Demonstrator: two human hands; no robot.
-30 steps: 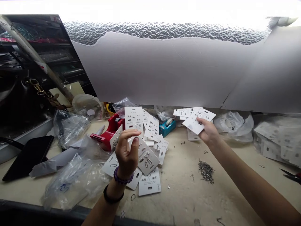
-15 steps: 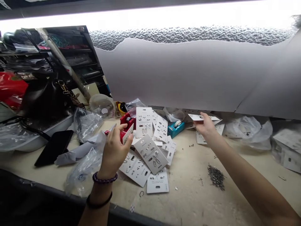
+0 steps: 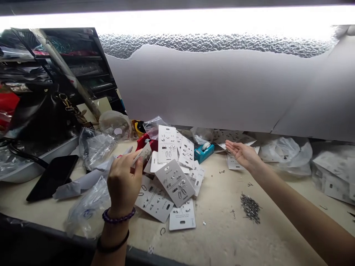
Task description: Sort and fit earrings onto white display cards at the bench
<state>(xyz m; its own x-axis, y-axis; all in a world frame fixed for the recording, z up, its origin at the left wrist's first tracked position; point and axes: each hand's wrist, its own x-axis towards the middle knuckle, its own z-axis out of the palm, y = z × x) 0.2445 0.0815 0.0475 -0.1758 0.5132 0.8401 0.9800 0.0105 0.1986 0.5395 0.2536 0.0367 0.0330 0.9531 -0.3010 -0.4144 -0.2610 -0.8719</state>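
My left hand (image 3: 125, 180) pinches a white earring card (image 3: 143, 153) by its lower edge, tilted above the left side of a pile. That pile holds several more earring cards (image 3: 175, 183), overlapping at different angles. Over the right of the bench, my right hand (image 3: 242, 153) has its fingers stretched out, palm partly turned up, and nothing shows in it. Just behind its fingertips lie other carded earrings (image 3: 231, 136), partly under the white board. A heap of small metal earring pieces (image 3: 250, 207) sits on the bench below my right forearm.
A teal tape dispenser (image 3: 204, 151) and a partly hidden red one (image 3: 142, 140) stand behind the pile. To the left are a black phone (image 3: 52, 177) and crumpled clear bags (image 3: 90, 210). More plastic bags (image 3: 291, 153) lie at the right. A white board (image 3: 210, 88) closes off the back.
My right hand has let go of its earring card, which now lies with those at the back. My left hand has turned and moved slightly left, still holding its card. The view has shifted slightly.
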